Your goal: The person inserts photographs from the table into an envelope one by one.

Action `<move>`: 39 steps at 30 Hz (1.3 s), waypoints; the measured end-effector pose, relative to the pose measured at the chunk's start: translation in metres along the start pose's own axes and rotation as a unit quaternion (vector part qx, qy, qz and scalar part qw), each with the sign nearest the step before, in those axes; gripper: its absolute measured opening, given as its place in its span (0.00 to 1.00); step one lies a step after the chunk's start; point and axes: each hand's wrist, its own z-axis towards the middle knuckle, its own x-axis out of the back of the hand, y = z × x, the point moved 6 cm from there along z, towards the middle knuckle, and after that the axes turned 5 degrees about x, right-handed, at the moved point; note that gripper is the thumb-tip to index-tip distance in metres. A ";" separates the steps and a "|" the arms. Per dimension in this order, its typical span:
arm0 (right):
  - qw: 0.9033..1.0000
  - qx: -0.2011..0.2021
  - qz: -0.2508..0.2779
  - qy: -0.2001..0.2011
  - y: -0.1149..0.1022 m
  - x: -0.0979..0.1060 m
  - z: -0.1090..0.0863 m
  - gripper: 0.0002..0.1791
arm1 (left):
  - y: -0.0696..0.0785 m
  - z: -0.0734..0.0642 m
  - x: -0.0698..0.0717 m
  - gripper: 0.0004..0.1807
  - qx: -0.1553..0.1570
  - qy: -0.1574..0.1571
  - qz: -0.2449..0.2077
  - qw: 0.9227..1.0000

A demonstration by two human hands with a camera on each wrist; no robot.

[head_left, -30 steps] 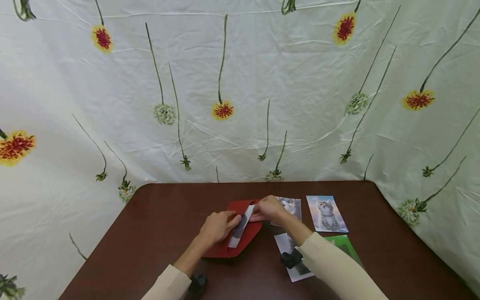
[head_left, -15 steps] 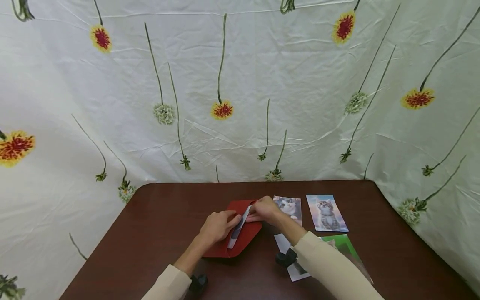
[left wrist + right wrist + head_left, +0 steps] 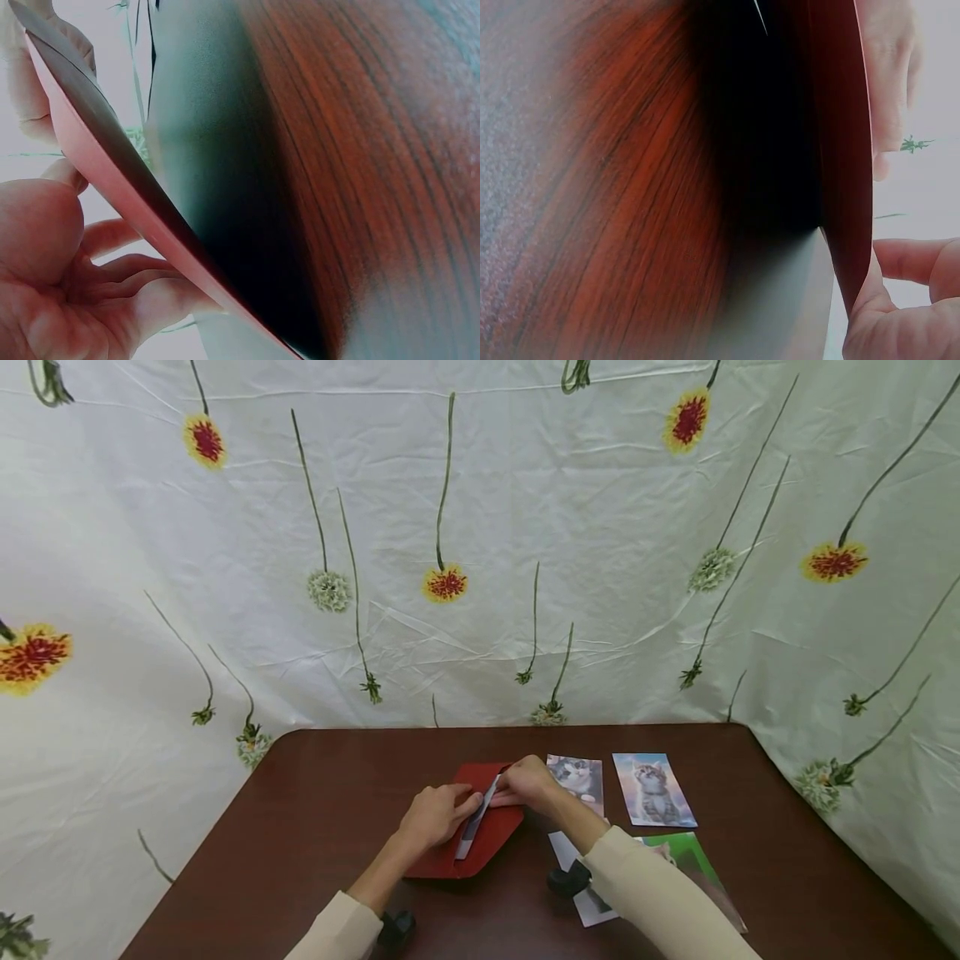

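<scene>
On the table, in the head view, lies a red envelope [image 3: 491, 839] with a printed photo card [image 3: 474, 831] partly inside it; only a narrow slanted strip of the card shows. My left hand [image 3: 433, 816] rests on the envelope's left part, thumb near the card. The left wrist view shows fingers of this left hand [image 3: 67, 277] lying against the red paper. At the card's upper right edge my right hand [image 3: 528, 783] pinches it, fingertips partly hidden. In the right wrist view the thumb of my right hand [image 3: 907, 322] touches the envelope's edge.
A grey-and-white kitten photo [image 3: 577, 777] and a tabby kitten photo [image 3: 655, 789] lie right of the envelope. Nearer, another photo and a green-bordered photo [image 3: 693, 856] lie partly under the right forearm. A white flowered cloth [image 3: 480, 527] hangs behind the brown table [image 3: 337, 802].
The card has slid further into the envelope, so less of it shows. My right hand has shifted slightly left with it. The left hand has stayed in place.
</scene>
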 end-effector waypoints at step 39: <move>0.997 0.011 -0.071 0.013 -0.030 0.058 -0.029 0.18 | -0.001 0.002 -0.003 0.28 0.005 0.004 0.018 1.000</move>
